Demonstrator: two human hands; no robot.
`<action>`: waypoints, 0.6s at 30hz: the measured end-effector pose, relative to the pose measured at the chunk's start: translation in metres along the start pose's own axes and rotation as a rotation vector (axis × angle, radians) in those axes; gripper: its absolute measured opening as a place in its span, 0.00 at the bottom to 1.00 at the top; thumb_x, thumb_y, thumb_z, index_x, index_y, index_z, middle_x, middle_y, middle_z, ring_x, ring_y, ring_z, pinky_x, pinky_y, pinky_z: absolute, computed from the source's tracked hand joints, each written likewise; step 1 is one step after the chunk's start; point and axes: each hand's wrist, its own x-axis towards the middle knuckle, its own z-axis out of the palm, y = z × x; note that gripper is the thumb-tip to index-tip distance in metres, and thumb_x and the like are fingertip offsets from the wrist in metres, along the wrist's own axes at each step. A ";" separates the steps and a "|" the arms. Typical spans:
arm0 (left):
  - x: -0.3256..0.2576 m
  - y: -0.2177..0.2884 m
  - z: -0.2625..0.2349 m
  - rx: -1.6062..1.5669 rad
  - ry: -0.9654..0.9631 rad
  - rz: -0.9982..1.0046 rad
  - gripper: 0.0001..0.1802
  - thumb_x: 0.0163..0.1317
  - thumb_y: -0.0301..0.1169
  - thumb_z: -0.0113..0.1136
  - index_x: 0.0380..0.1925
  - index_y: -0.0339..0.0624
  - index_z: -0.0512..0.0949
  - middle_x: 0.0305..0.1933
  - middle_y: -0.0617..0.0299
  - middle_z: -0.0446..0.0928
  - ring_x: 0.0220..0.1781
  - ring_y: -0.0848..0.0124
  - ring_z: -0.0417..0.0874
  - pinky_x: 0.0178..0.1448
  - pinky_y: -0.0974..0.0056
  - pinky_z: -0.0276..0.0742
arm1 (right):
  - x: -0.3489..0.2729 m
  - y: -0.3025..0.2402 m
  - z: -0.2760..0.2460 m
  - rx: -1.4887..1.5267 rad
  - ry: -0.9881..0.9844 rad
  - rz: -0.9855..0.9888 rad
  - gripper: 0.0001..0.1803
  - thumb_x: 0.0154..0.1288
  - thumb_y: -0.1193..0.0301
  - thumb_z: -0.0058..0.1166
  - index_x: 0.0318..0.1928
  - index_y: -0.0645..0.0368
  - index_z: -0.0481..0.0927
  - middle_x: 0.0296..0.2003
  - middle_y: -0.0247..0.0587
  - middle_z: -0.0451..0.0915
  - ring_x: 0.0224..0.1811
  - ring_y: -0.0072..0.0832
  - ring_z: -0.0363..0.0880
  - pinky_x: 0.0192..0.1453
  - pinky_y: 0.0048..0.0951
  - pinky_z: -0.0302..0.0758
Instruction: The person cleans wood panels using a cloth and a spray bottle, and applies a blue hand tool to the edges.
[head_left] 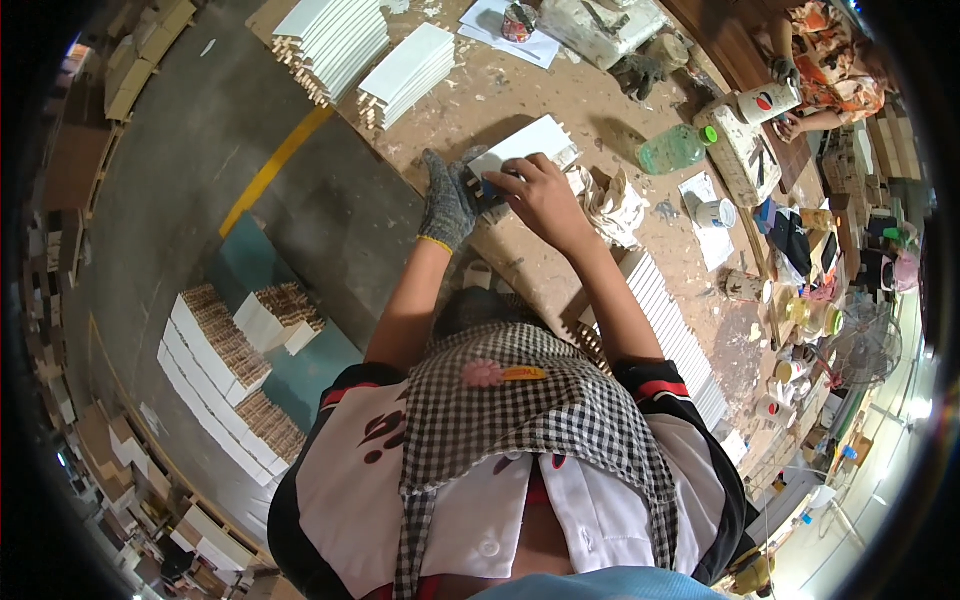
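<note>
My left hand [448,208], in a grey knit glove with a yellow cuff, grips the near end of a small white board stack [528,145] at the table's edge. Wooden tabs stick out from the stack's far end. My bare right hand [548,203] is closed at the stack's near end, its fingers bent around a small dark piece whose kind I cannot make out. A crumpled cream cloth [610,205] lies just right of that hand.
White board stacks [408,75] stand at the far left of the worktable [470,100]; another row [670,325] lies by my right forearm. A green bottle [672,150] and white cup [716,214] stand right. Opposite, a co-worker's hand [790,126] shows. More boards [215,350] sit lower left.
</note>
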 end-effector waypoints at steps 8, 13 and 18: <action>0.011 -0.008 -0.003 -0.048 0.052 0.097 0.43 0.73 0.64 0.27 0.64 0.35 0.68 0.55 0.48 0.79 0.53 0.56 0.83 0.56 0.55 0.83 | -0.040 -0.004 -0.005 0.060 0.095 0.266 0.25 0.55 0.77 0.64 0.56 0.52 0.81 0.46 0.42 0.80 0.49 0.40 0.75 0.54 0.39 0.75; 0.008 -0.008 0.000 -0.016 -0.005 0.056 0.35 0.76 0.59 0.31 0.62 0.43 0.72 0.58 0.53 0.77 0.57 0.57 0.79 0.59 0.50 0.80 | -0.035 -0.022 0.015 0.062 0.185 0.183 0.28 0.55 0.76 0.64 0.60 0.54 0.79 0.45 0.44 0.78 0.44 0.42 0.74 0.50 0.38 0.75; 0.004 -0.011 0.004 0.002 0.071 0.121 0.26 0.75 0.51 0.40 0.53 0.43 0.78 0.48 0.57 0.81 0.47 0.63 0.84 0.49 0.56 0.86 | -0.039 -0.010 0.016 0.049 0.279 0.314 0.26 0.56 0.76 0.63 0.58 0.54 0.79 0.44 0.44 0.78 0.46 0.43 0.73 0.51 0.40 0.74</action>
